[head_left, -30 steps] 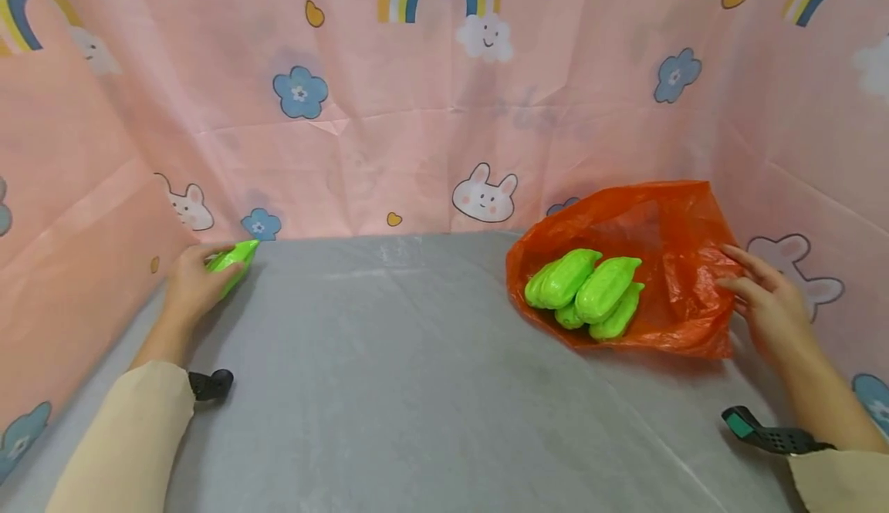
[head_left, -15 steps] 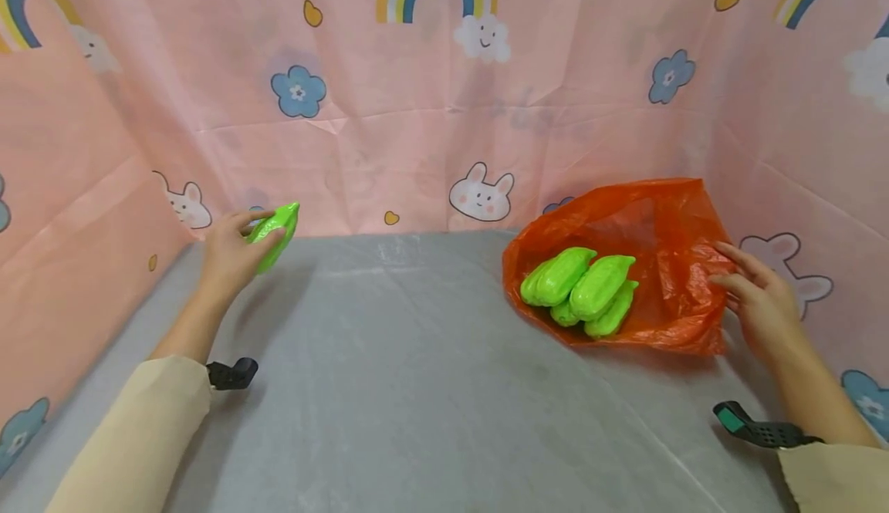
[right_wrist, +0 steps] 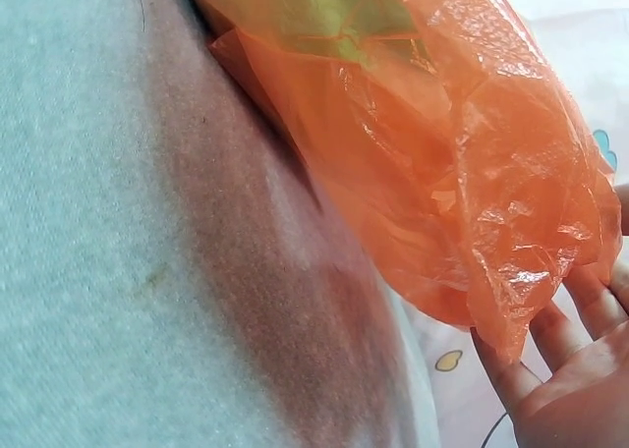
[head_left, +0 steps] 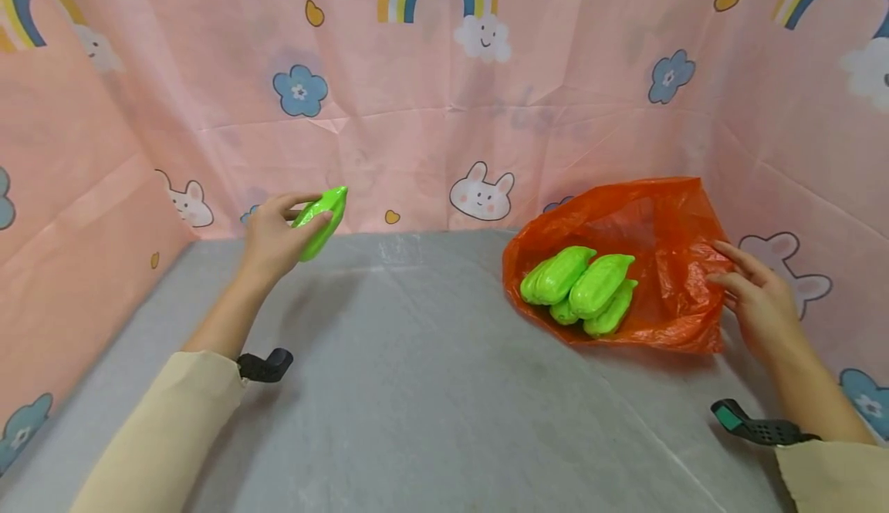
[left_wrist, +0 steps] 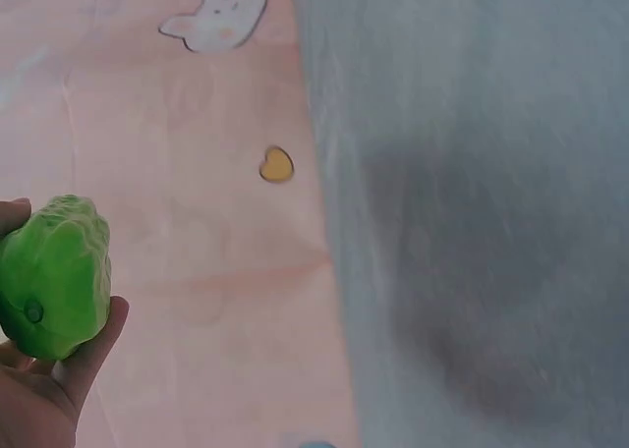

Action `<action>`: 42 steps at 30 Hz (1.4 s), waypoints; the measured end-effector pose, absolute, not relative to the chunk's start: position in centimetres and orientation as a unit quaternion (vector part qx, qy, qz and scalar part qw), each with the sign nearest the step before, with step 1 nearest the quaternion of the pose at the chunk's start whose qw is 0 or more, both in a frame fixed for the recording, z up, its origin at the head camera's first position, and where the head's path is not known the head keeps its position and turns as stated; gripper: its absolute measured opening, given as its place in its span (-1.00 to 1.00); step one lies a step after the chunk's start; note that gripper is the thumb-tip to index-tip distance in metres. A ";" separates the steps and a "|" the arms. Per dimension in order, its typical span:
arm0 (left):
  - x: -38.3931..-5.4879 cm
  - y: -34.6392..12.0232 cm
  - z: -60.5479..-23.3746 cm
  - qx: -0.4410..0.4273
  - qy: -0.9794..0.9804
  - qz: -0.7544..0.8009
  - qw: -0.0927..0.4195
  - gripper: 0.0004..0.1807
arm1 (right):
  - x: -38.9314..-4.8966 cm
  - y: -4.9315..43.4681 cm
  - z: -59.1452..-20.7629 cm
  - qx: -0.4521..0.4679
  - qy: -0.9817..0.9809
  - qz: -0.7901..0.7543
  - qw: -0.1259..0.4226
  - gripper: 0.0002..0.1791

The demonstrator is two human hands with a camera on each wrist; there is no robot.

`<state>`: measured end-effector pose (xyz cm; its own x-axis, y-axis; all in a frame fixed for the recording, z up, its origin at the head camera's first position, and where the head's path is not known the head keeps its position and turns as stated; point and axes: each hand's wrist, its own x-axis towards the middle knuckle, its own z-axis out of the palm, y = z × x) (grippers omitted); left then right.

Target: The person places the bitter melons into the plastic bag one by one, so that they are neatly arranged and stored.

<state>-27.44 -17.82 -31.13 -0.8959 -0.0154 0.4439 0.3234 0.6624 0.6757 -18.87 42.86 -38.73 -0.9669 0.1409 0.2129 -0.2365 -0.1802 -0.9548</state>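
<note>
My left hand grips a bright green bitter melon in the air at the left, its pointed tip up and to the right. In the left wrist view the melon shows its blunt end and bumpy side between thumb and fingers. At the right, a translucent orange plastic bag lies with its mouth facing left. Several bitter melons are heaped inside it, near the mouth. My right hand holds the bag's right end; in the right wrist view its fingers reach behind the plastic.
A grey cloth covers the table. Pink printed curtains enclose it at the back and both sides, and the bag lies near the right-hand curtain. Each wrist wears a black strap mount.
My left hand has lifted the bitter melon off the table by the left curtain and carried it up and to the right. My right hand and the bag have stayed nearly still.
</note>
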 end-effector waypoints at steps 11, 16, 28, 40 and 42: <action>-27.6 -13.4 -30.5 -0.112 -0.850 -0.471 0.206 -0.54 | -18.9 43.1 -38.6 0.026 -0.639 0.759 0.120 -0.51; -27.6 -11.5 -30.1 -0.128 -0.829 -0.509 0.193 -0.57 | -18.9 43.1 -38.6 0.025 -0.648 0.752 0.120 -0.50; -28.0 -6.7 -29.9 -0.155 -0.783 -0.575 0.180 -0.62 | -18.9 43.0 -38.5 0.036 -0.636 0.760 0.128 -0.53; -27.9 -1.3 -29.7 -0.175 -0.770 -0.585 0.186 -0.62 | -18.9 43.1 -38.7 0.043 -0.633 0.762 0.125 -0.52; -27.8 -0.5 -29.8 -0.175 -0.769 -0.589 0.176 -0.61 | -18.9 43.0 -38.7 0.044 -0.633 0.762 0.127 -0.52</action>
<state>-27.85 -0.54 -29.76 -0.8765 0.0613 0.4775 0.4770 0.2447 0.8442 -18.94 42.96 -38.74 -0.9639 0.1381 0.2278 -0.2493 -0.1667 -0.9540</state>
